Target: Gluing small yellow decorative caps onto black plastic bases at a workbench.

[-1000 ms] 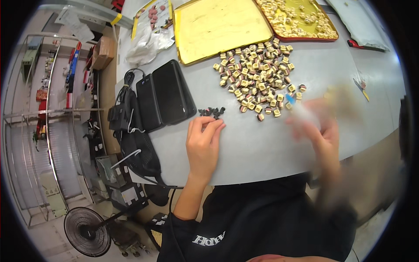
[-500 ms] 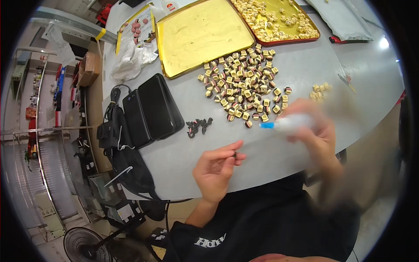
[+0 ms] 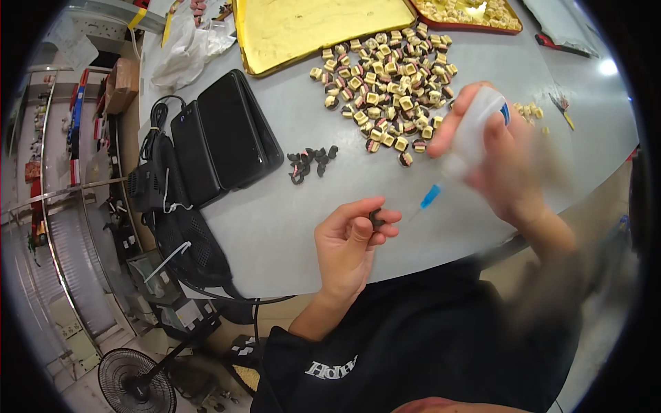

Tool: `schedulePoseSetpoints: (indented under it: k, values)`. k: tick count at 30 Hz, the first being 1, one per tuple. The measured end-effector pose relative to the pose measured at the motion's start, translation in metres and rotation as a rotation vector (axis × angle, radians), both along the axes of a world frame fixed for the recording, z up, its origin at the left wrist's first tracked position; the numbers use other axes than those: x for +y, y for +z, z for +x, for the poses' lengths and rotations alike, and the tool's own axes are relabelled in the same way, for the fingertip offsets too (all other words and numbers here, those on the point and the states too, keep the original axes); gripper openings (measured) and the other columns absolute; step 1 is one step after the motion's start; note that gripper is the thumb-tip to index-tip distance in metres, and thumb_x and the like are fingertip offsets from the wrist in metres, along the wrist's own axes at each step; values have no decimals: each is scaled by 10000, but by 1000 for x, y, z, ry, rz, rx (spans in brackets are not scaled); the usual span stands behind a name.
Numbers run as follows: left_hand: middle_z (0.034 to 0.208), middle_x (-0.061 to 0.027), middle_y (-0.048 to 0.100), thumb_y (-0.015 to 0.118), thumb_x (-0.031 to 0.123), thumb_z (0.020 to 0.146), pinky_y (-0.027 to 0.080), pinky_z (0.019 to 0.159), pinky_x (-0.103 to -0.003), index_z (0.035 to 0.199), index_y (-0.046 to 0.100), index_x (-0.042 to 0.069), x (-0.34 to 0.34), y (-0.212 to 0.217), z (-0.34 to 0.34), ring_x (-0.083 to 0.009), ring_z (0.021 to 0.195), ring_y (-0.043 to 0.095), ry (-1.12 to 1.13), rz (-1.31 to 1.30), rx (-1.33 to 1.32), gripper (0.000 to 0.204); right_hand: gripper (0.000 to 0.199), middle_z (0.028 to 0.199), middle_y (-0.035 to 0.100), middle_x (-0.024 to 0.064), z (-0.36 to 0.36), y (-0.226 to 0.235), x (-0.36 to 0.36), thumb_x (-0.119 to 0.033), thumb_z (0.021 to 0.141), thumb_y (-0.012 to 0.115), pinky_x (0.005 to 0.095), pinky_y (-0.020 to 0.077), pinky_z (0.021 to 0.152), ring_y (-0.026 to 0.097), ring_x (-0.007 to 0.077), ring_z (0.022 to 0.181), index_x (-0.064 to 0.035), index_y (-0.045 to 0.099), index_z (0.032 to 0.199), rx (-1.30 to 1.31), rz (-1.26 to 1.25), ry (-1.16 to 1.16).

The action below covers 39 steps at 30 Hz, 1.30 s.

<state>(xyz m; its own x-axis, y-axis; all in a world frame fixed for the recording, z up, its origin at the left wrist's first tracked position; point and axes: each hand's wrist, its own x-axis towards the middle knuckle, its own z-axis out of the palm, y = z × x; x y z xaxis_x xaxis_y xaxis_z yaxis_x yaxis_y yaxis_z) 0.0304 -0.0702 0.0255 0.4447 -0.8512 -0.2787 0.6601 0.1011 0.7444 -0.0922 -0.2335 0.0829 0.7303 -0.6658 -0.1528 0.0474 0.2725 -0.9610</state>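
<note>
Between the thumb and fingers of my left hand (image 3: 348,241) is a small black curved piece (image 3: 376,218). My right hand (image 3: 506,165) grips a white translucent squeeze bottle (image 3: 475,131), tilted downward. Its blue needle tip (image 3: 430,196) points at the black piece, a short gap away from it. Several similar black curved pieces (image 3: 311,163), some with pink on them, lie in a small heap beyond my left hand. Farther off spreads a big pile of small cream, black and pink pieces (image 3: 389,93); part of its right side is behind my right hand.
A yellow-lined tray (image 3: 323,31) and a red-rimmed tray of cream pieces (image 3: 475,26) stand at the back. On the left are a black case (image 3: 234,131), cables and a plastic bag (image 3: 189,51). Tweezers (image 3: 563,110) lie at the right beside a few cream pieces (image 3: 527,111).
My right hand has tilted the bottle from nearly level to tip-down, bringing the needle close to my left hand. The view has shifted, so the trays sit higher in the picture.
</note>
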Motion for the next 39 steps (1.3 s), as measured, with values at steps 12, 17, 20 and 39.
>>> schedulePoseSetpoints:
  k: [12,17,20,39]
  values:
    - [860,-153,641,688,119,756,532,556,-217,1006,515,-6,-3,3,-1,-164,724,643,-137,104,-41,329,538,678,578,113,9,-25,9,-610,794,478,201,274,280,453,100,420,-101,408,952,-83,-61,-93]
    - [935,-173,599,602,-27,790,560,673,-303,1034,524,-49,3,-7,1,-257,836,631,-192,-100,-23,257,531,675,576,118,11,-30,12,-609,810,448,197,269,276,420,107,372,-101,400,958,-87,-61,-97]
    - [937,-163,580,618,-51,765,560,675,-298,1006,551,-48,1,-10,0,-245,845,619,-164,-172,-58,250,542,672,573,121,10,-25,14,-614,816,427,194,270,274,378,99,325,-96,385,972,-30,15,-46]
    - [902,-110,571,767,48,611,479,630,-252,923,638,-11,1,-12,-1,-180,796,556,-167,-196,-320,343,491,644,568,121,-15,-31,21,-543,814,445,183,272,276,359,78,302,-91,366,988,-51,-37,14]
